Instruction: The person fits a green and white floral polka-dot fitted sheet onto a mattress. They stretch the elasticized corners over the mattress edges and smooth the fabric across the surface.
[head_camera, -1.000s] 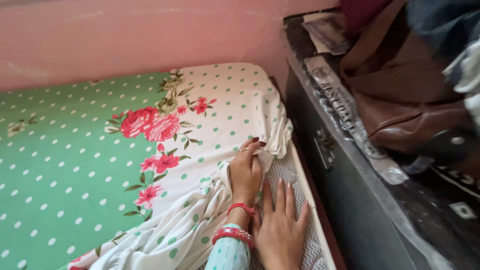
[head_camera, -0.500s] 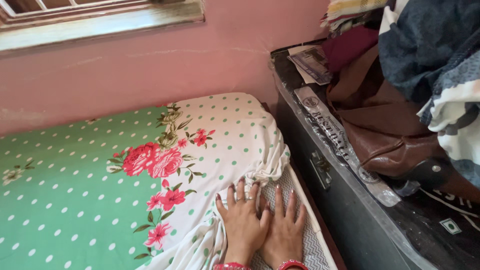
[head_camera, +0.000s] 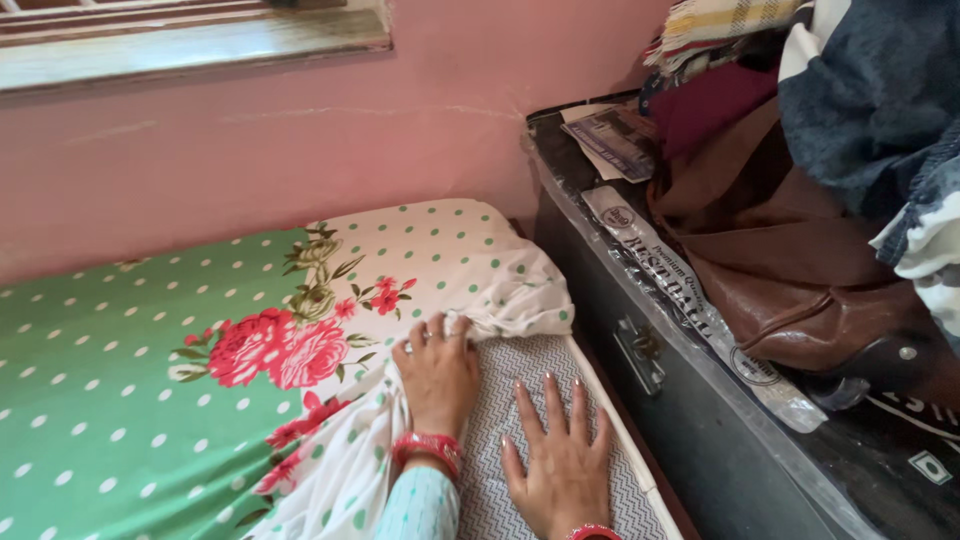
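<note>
Bedsheet (head_camera: 150, 370), green with white dots and a white border strewn with red roses, covers most of a mattress (head_camera: 530, 400) that lies along a pink wall (head_camera: 300, 150). At the near right corner the sheet is turned back, and the grey zigzag ticking of the mattress shows bare there. The left hand (head_camera: 437, 375) sits at the edge of that turned-back cloth, knuckles up, fingers curled over a bunched fold of the white border; its grip looks closed on the sheet, though the fingertips are buried in the fabric and it is hard to be sure how firmly. A ring shows on one finger, red bangles (head_camera: 428, 447) circle the wrist, and a pale blue dotted sleeve (head_camera: 425, 510) runs off the bottom edge. The right hand (head_camera: 558, 450) lies just beside it on the bare ticking, palm down, fingers spread and straight, holding nothing.

Right of the bed, close against its side, stands a dark metal trunk (head_camera: 640, 360) with a latch on its front. On top of it lie a clear plastic packet (head_camera: 690, 300) with printing, a brown leather bag (head_camera: 790, 270), folded papers (head_camera: 615, 140) and a heap of clothes (head_camera: 860, 90). A window ledge (head_camera: 200, 50) crosses the wall at upper left.
</note>
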